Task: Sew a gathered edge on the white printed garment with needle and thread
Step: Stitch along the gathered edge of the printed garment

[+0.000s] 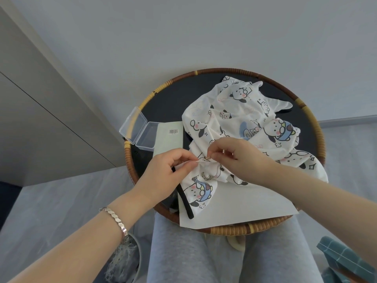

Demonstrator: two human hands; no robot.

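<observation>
A round rattan-rimmed tray (228, 230) with a dark floor rests across the person's lap and holds everything for the job. The white printed garment (234, 115) lies crumpled over its right half, the near edge bunched into gathers between the two hands. The left hand (167, 172) pinches that gathered edge between thumb and forefinger. The right hand (242, 158) pinches the needle (208, 158), whose tip meets the fabric just beside the left fingertips. At the tray's left a clear plastic box (145, 137) lies open, its hinged lid (133, 124) thrown back over the rim; a pale barcoded card (169, 139) touches its right side. A white paper sheet (234, 207) and a black strip (184, 199) lie under the garment's near end. Beside the left forearm, a grey container (138, 254) holds frayed white scraps (122, 258)
</observation>
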